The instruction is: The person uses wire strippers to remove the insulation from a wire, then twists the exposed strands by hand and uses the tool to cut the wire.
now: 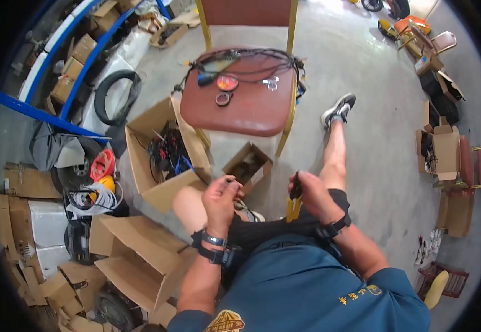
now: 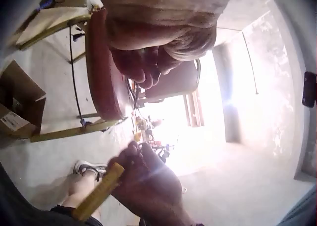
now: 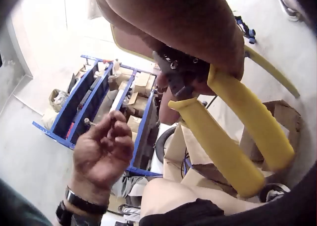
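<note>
My right hand grips a pair of pliers with a dark, riveted head and spread yellow handles. In the head view these handles hang below the palm, over my lap. The fingers hide part of the tool's head. To the left, my left hand is raised with curled fingers, its thumb and index finger pinching a small dark piece. That piece is mostly hidden by the fingers, and I cannot tell its kind. The two hands stand apart above the knees.
A red chair ahead bears looped black cables, tape rolls and small scissors. An open carton of wires and a small box stand before it. Blue shelving and several cartons line the left.
</note>
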A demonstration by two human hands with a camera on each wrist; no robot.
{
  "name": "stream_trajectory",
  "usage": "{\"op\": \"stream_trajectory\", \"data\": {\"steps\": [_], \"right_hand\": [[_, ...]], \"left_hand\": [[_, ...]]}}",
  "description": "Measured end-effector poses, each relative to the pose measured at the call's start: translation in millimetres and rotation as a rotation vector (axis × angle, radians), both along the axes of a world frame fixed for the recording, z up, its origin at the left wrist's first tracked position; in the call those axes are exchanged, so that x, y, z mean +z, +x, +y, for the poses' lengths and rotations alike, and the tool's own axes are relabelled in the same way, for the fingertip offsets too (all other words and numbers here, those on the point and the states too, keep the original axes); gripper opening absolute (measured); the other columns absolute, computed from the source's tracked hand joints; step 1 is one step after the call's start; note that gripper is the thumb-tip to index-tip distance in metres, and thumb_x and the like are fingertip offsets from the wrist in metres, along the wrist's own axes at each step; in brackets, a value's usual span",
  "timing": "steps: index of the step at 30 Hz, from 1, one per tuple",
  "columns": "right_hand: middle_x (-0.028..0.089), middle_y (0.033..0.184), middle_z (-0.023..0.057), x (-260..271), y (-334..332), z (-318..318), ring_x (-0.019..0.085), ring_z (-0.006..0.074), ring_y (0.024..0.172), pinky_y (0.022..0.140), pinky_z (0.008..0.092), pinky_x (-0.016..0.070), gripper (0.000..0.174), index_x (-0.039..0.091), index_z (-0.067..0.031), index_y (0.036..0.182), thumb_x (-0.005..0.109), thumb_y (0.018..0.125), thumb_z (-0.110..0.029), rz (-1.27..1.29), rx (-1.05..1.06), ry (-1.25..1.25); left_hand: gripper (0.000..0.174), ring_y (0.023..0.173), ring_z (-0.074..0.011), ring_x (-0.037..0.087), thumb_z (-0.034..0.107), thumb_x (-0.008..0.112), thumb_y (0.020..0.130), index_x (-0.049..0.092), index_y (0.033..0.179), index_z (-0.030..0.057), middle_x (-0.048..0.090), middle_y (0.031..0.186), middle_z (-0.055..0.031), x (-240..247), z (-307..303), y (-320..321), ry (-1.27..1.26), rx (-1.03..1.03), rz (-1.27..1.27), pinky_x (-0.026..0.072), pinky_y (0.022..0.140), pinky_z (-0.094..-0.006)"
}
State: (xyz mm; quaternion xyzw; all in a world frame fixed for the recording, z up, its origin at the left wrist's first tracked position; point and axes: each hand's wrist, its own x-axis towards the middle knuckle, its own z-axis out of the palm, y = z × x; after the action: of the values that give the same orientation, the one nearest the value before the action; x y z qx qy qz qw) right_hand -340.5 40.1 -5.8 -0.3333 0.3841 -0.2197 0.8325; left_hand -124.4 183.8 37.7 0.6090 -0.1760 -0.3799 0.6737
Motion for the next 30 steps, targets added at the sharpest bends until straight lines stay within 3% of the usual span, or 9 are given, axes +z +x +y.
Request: {"op": "stream_trajectory", "data": {"steps": [2, 9, 12, 18, 20, 24, 25, 28, 30], "right_hand": [[0.066, 0.085, 0.0071, 13.2, -7.3, -1.7, 0.062, 0.0171, 0.078, 0.073, 0.0327, 0.0492, 0.032, 0.062, -0.0025, 0.101, 0.050, 0.103, -0.032, 0.029, -0.038, 0.026], [0.066, 0.084, 0.0065, 25.3, -11.8, -10.3, 0.061, 0.0161, 0.079, 0.073, 0.0310, 0.0475, 0.034, 0.062, -0.0032, 0.103, 0.049, 0.103, -0.035, -0.011, -0.042, -0.011], [0.066, 0.085, 0.0067, 37.2, -12.5, -15.3, 0.061, 0.0162, 0.080, 0.074, 0.0315, 0.0475, 0.035, 0.062, -0.0028, 0.104, 0.048, 0.104, -0.034, -0.018, -0.069, -0.031], [0.066, 0.088, 0.0071, 28.1, -9.2, -20.6, 0.062, 0.0165, 0.082, 0.077, 0.0323, 0.0493, 0.035, 0.062, -0.0023, 0.105, 0.046, 0.105, -0.034, -0.079, -0.079, 0.018], [0.066, 0.090, 0.0071, 25.9, 0.6, -17.5, 0.062, 0.0165, 0.083, 0.078, 0.0326, 0.0499, 0.034, 0.061, -0.0027, 0.107, 0.047, 0.105, -0.033, -0.144, -0.060, 0.063], [0.066, 0.096, 0.0067, 25.5, 19.7, -13.1, 0.062, 0.0167, 0.089, 0.082, 0.0336, 0.0507, 0.028, 0.059, -0.0037, 0.113, 0.050, 0.104, -0.029, -0.179, -0.023, 0.135], [0.065, 0.102, 0.0066, 26.5, 23.1, -13.4, 0.062, 0.0163, 0.094, 0.084, 0.0329, 0.0507, 0.026, 0.057, -0.0040, 0.119, 0.056, 0.102, -0.024, -0.195, -0.029, 0.162], [0.065, 0.106, 0.0068, 26.2, 30.9, -18.3, 0.062, 0.0159, 0.098, 0.086, 0.0323, 0.0505, 0.027, 0.057, -0.0047, 0.122, 0.060, 0.100, -0.021, -0.166, 0.023, 0.027], [0.066, 0.101, 0.0075, 12.1, 28.4, -23.8, 0.064, 0.0205, 0.098, 0.091, 0.0379, 0.0519, 0.026, 0.057, -0.0049, 0.120, 0.061, 0.099, -0.018, -0.114, 0.118, 0.046]], "left_hand": [[0.015, 0.068, -0.0113, 0.064, 0.004, 0.064, 0.092, 0.066, 0.106, -0.0012, 0.070, 0.083, -0.0065, -10.2, 6.4, 8.2, -0.005, 0.062, -0.107, 0.0511, 0.062, -0.0234], [0.031, 0.070, -0.0108, 0.062, 0.008, 0.072, 0.087, 0.065, 0.115, -0.0053, 0.069, 0.083, -0.0030, -22.8, -7.7, 31.4, 0.438, -0.141, -0.836, 0.0510, 0.066, -0.0255], [0.030, 0.075, -0.0118, 0.063, 0.009, 0.072, 0.087, 0.066, 0.114, -0.0041, 0.070, 0.085, -0.0034, -29.8, -8.2, 32.7, 0.367, -0.037, -0.566, 0.0514, 0.067, -0.0267], [0.029, 0.088, -0.0117, 0.064, 0.012, 0.071, 0.090, 0.066, 0.113, -0.0047, 0.071, 0.097, -0.0069, -19.5, -4.7, -21.5, 0.402, -0.758, -0.207, 0.0524, 0.079, -0.0262], [0.031, 0.089, -0.0114, 0.064, 0.013, 0.071, 0.089, 0.066, 0.114, -0.0035, 0.071, 0.099, -0.0071, -28.1, -5.7, -42.9, 0.311, -0.839, -0.037, 0.0520, 0.081, -0.0260], [0.024, 0.078, -0.0079, 0.060, 0.020, 0.067, 0.094, 0.067, 0.106, -0.0014, 0.068, 0.087, -0.0024, -30.8, -19.7, -49.5, 0.347, -0.955, -0.083, 0.0494, 0.072, -0.0238], [0.023, 0.074, -0.0073, 0.058, 0.021, 0.064, 0.095, 0.067, 0.102, 0.0001, 0.066, 0.082, 0.0000, -37.1, -20.0, -48.8, 0.344, -0.924, -0.063, 0.0480, 0.069, -0.0239], [0.022, 0.074, -0.0077, 0.058, 0.021, 0.064, 0.096, 0.067, 0.103, 0.0005, 0.066, 0.082, -0.0004, -34.7, -27.8, -45.8, 0.390, -0.860, -0.017, 0.0482, 0.068, -0.0246], [0.022, 0.074, -0.0078, 0.059, 0.021, 0.063, 0.096, 0.067, 0.103, 0.0010, 0.066, 0.083, -0.0010, -30.8, -36.3, -46.4, 0.307, -0.862, 0.095, 0.0487, 0.068, -0.0248]]}}
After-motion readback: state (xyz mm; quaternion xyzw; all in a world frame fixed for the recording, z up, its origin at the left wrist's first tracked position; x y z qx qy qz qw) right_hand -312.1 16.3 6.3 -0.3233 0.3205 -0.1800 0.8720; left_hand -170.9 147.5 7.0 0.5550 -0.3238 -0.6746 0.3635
